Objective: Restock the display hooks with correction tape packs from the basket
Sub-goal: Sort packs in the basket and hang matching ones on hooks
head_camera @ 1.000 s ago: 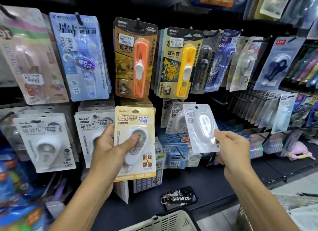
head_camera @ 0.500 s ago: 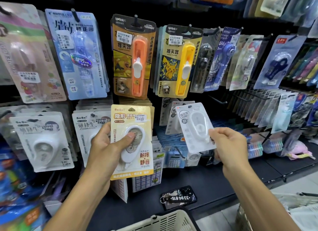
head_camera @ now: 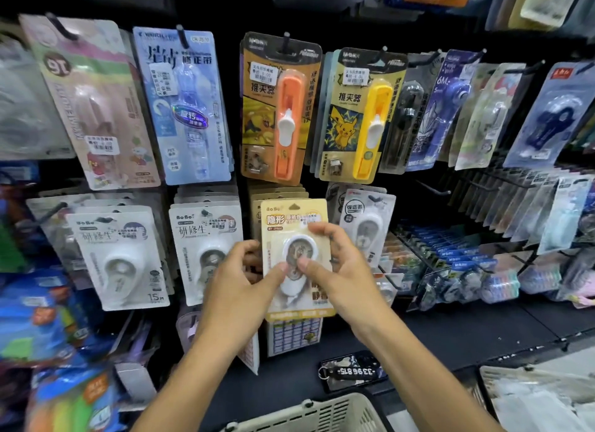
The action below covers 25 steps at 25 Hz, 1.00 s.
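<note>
A yellow correction tape pack stands upright, face out, in front of a stack of like packs on a lower-row hook, its white oval dispenser in a clear blister. Both hands hold it. The cream slotted basket sits at the bottom edge, below the shelf.

The yellow pack is matt card under a glossy clear plastic blister. The basket is beige slotted plastic; the shelf looks smooth, dark.

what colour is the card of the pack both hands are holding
Pale yellow card with a white tape case, seen in the head view.
</note>
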Motion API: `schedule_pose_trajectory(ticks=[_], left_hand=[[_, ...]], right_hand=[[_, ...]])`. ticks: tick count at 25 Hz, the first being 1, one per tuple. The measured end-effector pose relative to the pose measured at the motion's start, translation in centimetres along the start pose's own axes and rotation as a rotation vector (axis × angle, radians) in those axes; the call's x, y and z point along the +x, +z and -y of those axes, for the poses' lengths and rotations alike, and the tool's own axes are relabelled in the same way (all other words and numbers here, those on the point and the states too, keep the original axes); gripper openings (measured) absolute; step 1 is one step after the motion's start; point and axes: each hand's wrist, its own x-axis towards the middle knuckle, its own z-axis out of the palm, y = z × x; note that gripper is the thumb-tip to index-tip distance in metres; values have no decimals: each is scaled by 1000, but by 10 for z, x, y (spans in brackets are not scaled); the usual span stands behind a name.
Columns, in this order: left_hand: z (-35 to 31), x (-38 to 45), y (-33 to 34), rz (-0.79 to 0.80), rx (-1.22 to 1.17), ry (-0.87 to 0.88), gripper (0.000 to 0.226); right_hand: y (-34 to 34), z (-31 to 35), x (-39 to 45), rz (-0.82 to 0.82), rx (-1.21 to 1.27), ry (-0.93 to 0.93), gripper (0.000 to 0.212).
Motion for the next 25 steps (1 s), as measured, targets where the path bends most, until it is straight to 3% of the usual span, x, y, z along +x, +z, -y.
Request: schedule_pose_trajectory(ticks=[4,9,14,15,18,19,23,25], left_hand=[[1,3,-18,-110,198,129,40],[1,3,-29,-88,408,245,44],[0,-2,-35,-11,571,238,52],[1,-3,-37,0,576,236,52],[3,-4,-44,6,562,261,48],[3,-3,-46,11,560,267,46],[4,-5,-54,39,563,262,40],[4,-7,-59,50,568,266,39]], right_hand=[[3,9,14,45,38,0,40],[1,9,14,-114,41,81,36],[14,-1,19,21,-433,31,46],[13,-2,19,-70,-509,-32,41],[-18,7,29,-599,-781,-214,19],[-34,13,35,-660,-898,-189,17],[-62,30,71,-415,-1123,103,22],[-58,29,83,-499,-1161,122,20]])
